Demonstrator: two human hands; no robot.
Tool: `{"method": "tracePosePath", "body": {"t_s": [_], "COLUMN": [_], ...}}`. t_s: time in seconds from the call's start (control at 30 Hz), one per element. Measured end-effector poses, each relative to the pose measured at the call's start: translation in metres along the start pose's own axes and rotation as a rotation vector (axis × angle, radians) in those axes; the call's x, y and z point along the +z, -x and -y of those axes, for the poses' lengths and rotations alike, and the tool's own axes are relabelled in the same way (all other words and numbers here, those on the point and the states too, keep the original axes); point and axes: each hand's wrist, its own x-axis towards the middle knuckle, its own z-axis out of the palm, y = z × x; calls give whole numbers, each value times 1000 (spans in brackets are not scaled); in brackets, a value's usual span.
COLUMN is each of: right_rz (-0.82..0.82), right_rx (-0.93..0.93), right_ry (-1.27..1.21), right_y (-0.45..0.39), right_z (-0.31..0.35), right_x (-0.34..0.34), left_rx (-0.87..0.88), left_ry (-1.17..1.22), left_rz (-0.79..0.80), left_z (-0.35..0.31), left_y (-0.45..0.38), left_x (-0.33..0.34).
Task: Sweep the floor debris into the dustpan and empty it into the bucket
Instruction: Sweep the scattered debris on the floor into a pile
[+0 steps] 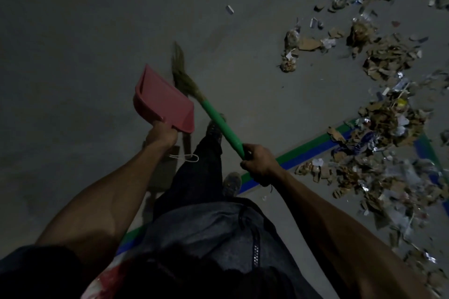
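Holding a pink plastic dustpan (163,102) and a green-handled straw broom (197,94), mid frame.
Left hand (161,134) gripping dustpan handle; right hand (258,160) gripping broom; torn cardboard and foil scraps (384,114) at right.

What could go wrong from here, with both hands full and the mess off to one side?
1. The dustpan hangs in the left hand, off the floor and away from the debris; sweeping now would likely scatter scraps, not collect them.
2. The right hand holds the broom at the handle's very end, so strokes may be loose.
3. No bucket is in view, so a loaded pan might spill during the carry.
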Motion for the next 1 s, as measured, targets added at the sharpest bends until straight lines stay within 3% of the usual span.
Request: {"method": "tracePosePath", "body": {"t_s": [0.1,0.33,0.67,0.8,0.9,1.0], "right_rz": [29,-161,-441,-572,-679,-658], "right_rx": [133,501,610,645,592,551], "right_ry": [-77,-751,-1161,-1443,-1608,-1533], "right_y": [-34,-82,-135,-150,-146,-120], "right_z": [16,11,-21,-35,-22,3], "right_x": [-12,-69,-171,-199,-196,-164], "left_rx": [-14,-20,107,177,213,215], "left_ry": [-16,-22,46,81,76,62], "left_rz": [37,61,92,87,105,104], "left_z": [-20,-70,-136,-162,-173,-178], "left_y": [-20,-63,-95,-94,-93,-91], "left_x": [-14,-39,-36,-28,-25,-24]}}
